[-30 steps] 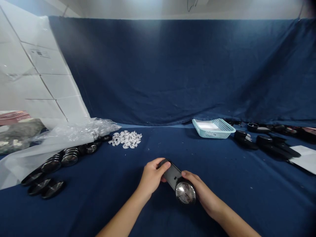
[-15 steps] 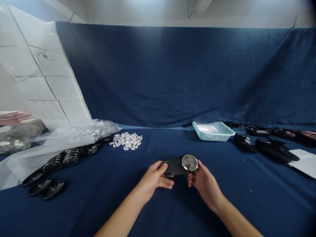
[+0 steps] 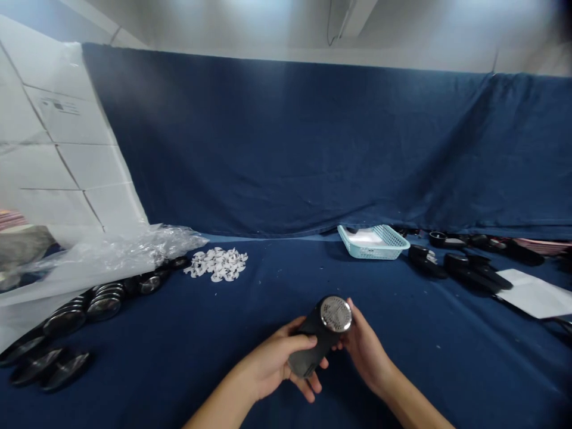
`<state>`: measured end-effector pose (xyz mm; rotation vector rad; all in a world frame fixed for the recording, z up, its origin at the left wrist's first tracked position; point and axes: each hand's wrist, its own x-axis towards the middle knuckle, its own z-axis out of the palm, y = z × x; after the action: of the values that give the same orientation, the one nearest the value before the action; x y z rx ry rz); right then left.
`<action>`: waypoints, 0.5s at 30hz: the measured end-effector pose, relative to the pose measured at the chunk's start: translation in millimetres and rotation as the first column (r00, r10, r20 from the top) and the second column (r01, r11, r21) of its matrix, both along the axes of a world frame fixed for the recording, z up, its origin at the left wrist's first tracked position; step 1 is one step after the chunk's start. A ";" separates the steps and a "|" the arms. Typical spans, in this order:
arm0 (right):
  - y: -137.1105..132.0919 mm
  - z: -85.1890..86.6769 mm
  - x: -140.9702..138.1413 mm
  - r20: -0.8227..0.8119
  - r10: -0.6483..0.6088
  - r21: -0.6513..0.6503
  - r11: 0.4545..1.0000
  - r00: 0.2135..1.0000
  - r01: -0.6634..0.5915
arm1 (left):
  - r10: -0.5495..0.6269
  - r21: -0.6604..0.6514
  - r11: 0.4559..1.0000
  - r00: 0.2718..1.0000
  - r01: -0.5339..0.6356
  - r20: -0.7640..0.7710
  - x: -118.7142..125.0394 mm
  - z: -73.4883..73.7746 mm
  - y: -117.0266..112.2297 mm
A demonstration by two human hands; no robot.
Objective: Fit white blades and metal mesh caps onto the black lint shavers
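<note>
Left hand (image 3: 268, 369) curls around a black lint shaver (image 3: 310, 345), partly open, while right hand (image 3: 366, 351) grips it just below its metal mesh head (image 3: 336, 314), lower centre of the frame.

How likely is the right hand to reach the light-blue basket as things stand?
Fairly likely: the right hand would first leave the black fabric shaver, then only the blue cloth lies between, though the basket sits far off.

The left hand (image 3: 268, 368) and right hand (image 3: 365, 348) grip a black plastic lint shaver (image 3: 310, 342), its round perforated metal head (image 3: 336, 313) toward one o'clock, with a pale blue plastic basket (image 3: 373, 250) farther off at one o'clock.
</note>
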<state>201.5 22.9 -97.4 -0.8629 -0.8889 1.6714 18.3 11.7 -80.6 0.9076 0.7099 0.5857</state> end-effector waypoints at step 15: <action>13.0 -22.9 4.3 0.323 -0.186 0.111 0.981 0.928 0.158 | 0.394 -0.269 0.889 0.919 -0.371 0.033 -18.3 21.6 5.2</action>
<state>205.8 35.9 -120.3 -1.1527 -1.0690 1.3486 0.0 17.0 -59.1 0.4947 0.8726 0.8554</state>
